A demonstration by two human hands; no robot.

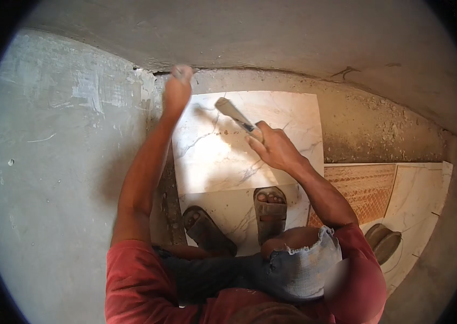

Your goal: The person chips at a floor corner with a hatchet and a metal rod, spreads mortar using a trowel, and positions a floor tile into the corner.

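My right hand (276,148) is wrapped round the handle of a flat-bladed hand tool (236,114). Its greyish blade points up and left over a white marble-look tile (293,119) with grey veins; the exact kind of tool is hard to tell. Stretched out toward the corner by the far wall, my left hand (178,92) is closed and slightly blurred. Whatever its fingers grip, if anything, cannot be made out. The left hand is near the tile's far left corner, where the rough strip of bare floor (228,80) meets the wall.
Grey plastered walls rise at the left (50,135) and far side (271,38). My sandalled feet stand on a nearer tile (239,216). To the right lie an orange-brown ridged panel (355,186), more marble-look tiles (420,189), a dark rounded object (384,243) and rough bare ground (379,129).
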